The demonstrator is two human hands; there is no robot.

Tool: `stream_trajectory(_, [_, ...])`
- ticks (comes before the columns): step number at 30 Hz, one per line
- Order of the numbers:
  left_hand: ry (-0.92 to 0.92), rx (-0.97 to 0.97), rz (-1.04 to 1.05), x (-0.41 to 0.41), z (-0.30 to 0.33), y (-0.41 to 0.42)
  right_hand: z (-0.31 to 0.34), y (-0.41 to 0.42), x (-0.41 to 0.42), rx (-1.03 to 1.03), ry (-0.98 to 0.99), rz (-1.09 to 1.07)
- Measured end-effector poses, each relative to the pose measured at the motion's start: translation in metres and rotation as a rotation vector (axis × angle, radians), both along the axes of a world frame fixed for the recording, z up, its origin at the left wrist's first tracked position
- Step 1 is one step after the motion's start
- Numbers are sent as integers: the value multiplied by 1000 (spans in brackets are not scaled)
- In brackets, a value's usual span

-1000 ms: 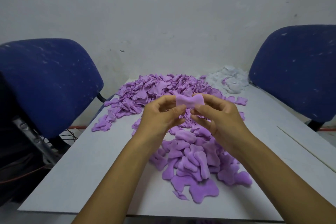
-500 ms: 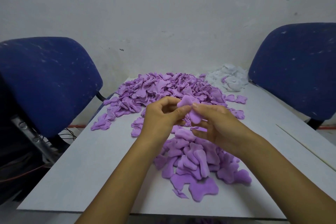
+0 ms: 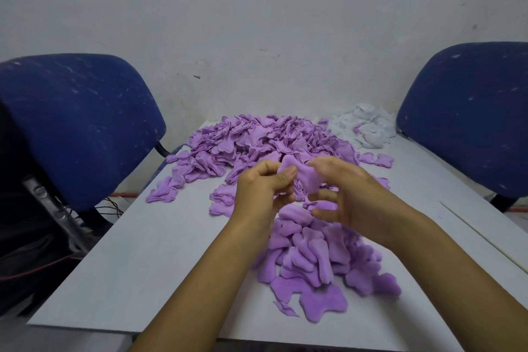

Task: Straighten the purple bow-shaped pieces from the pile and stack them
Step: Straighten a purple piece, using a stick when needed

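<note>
Fingers (image 3: 285,173) of both hands pinched one purple bow-shaped piece (image 3: 307,177) above the pale grey worktop (image 3: 148,260). Blue chairs (image 3: 77,123) flanked it against a scuffed white wall (image 3: 257,23).

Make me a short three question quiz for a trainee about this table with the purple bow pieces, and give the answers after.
1. True or false: both hands hold the same purple piece.
2. Multiple choice: where does the white fluffy heap lie? A) near the front table edge B) at the far right of the table, beside the big purple pile C) on a chair.
3. Fill in: a blue ___ stands at each side of the table.

Key: 1 true, the left hand and right hand both pinch it. 2 B. 3 chair.
</note>
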State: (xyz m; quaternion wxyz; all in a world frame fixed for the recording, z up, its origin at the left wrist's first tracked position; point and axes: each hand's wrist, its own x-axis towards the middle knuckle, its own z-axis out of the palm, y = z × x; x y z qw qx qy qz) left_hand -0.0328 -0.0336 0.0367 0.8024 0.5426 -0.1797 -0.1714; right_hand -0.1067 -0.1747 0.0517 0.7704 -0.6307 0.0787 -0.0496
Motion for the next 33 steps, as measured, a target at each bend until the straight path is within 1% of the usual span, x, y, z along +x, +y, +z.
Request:
stream_trajectory(2, [33,8,-45,-1,0,2,-5,-4,-1,-80,-82,-17])
stream_trajectory(6, [-14,62,-113,0,4,9,-7,-3,-2,-233,-195,-93])
stream_trajectory(9, [-29,94,-107,3,8,13,-6,-2,-4,-267,-221,-96])
stream_trajectory(14, [33,109,-50,7,10,16,-4,-5,-7,-291,-224,-113])
stream_trajectory(16, [-41,133,-71,7,10,17,-3,-6,-8,-291,-221,-107])
stream_trajectory(19, [-247,187,-74,5,8,17,-2,-6,-9,-286,-215,-93])
stream_trajectory(21, [-326,190,-43,2,6,15,-2,-5,-9,-265,-218,-111])
stream_trajectory(22, [-328,179,-15,2,5,14,-2,-6,-9,-250,-228,-130])
stream_trajectory(24, [-278,143,29,4,5,13,-1,-6,-8,-232,-257,-175])
stream_trajectory(27, [-219,133,16,5,5,11,1,-6,-8,-266,-278,-212])
stream_trajectory(31, [-229,154,-16,5,5,11,3,-10,-9,-292,-225,-198])
stream_trajectory(33, [-242,189,16,8,6,14,2,-14,-10,-335,-177,-205])
